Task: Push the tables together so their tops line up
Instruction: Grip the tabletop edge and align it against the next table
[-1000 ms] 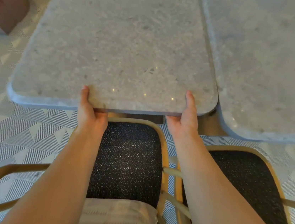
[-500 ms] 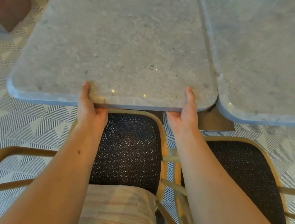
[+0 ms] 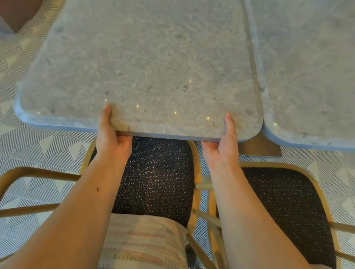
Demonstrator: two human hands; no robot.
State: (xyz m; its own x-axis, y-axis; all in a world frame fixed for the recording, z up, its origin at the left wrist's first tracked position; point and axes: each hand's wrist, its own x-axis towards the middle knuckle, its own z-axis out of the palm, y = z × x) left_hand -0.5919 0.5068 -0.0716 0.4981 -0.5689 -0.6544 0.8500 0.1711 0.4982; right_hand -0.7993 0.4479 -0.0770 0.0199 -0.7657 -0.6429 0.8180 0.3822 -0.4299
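1. The left hand and the right hand are clamped, apart from each other, on the near edge of the held desk. A thumb is laid on the top at each side. The fingers are hidden beneath and are taken to be curled under.
2. The second desk is seen just right of the right hand. Only a thin seam is seen between the two long sides, and whether they touch cannot be told.
3. Closing the gap is judged nearly done, and lining up is the step in hand: the held desk's near edge is seen slightly closer to the person than the second desk's.
4. A short, straight push away from the body is called for next, until the near edges are level and without the seam being opened.
5. A speckled chair seat is seen below, between the hands.
6. No brand, label or readable writing is found.
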